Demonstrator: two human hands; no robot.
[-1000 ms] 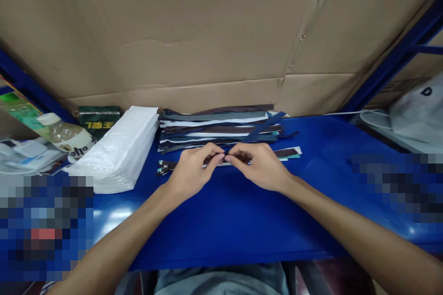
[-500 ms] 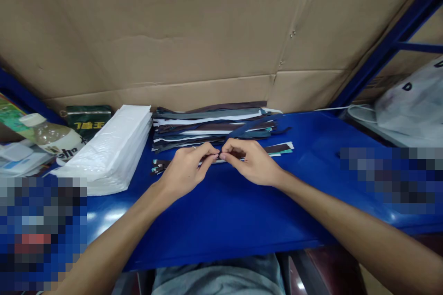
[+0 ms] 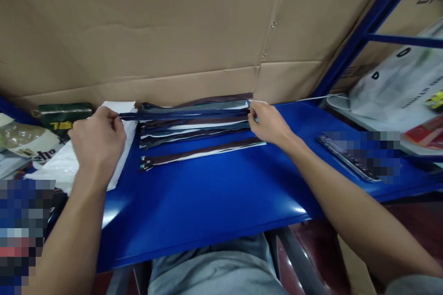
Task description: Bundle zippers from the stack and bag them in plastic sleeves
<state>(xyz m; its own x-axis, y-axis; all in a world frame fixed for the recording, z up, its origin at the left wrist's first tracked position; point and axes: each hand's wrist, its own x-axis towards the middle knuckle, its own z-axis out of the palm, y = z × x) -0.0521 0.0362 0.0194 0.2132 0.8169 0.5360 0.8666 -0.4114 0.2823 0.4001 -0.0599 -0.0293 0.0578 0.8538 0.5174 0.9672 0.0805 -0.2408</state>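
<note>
Two bare hands hold a dark blue zipper (image 3: 173, 114) roughly level across the upper middle of the frame, over the pile of zippers (image 3: 194, 125) that lies against the cardboard wall (image 3: 155, 32). At centre left, the left hand (image 3: 98, 140) pinches one end between thumb and finger, in front of the stack of white packets (image 3: 127, 140); whether it touches the packets I cannot tell. Right of centre, the right hand (image 3: 270, 122) has its fingers closed around the other end, though the exact hold is hidden behind the knuckles. The zipper looks fairly straight between them, and whether it touches the pile is unclear. Nearer the viewer, a smaller bundle of zippers (image 3: 207, 151) lies apart on the blue table (image 3: 207, 193), its pulls at the left end. The likeliest trouble, I judge, is a slip: the left pinch is narrow, and a hard tug could free that end. Slack could let the strip sag and blend with the similar dark ones beneath, or drag several out of line. A low sweep of the left hand could also knock the packets, or the bottle (image 3: 29, 138) at the far left.
</note>
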